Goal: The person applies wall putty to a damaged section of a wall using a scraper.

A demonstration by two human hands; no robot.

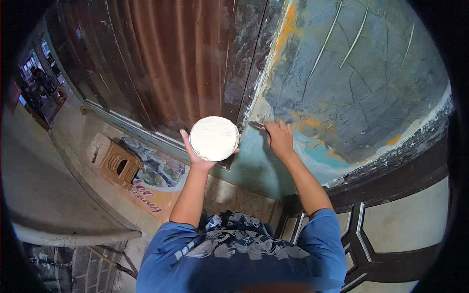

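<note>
My left hand (198,158) is wrapped round a round container of white paste (214,139), its thumb at the left side and fingertips at the right. The paste's pale surface faces up and looks slightly uneven. To the right, my right hand (281,140) grips a putty knife (257,125), whose tip end meets the wall beside the dark wooden frame. Whitish smears show on the wall just above the blade. The painted wall (351,93) is grey-blue with orange patches, long pale scratches and a turquoise area low down.
A brown ribbed panel (171,63) stands on the left of the frame. Farther left, a tan plastic stool (116,161) sits by a printed sheet (159,171) on the floor. Dark wood with pale panels (405,219) lies at lower right, and a stick (112,261) at lower left.
</note>
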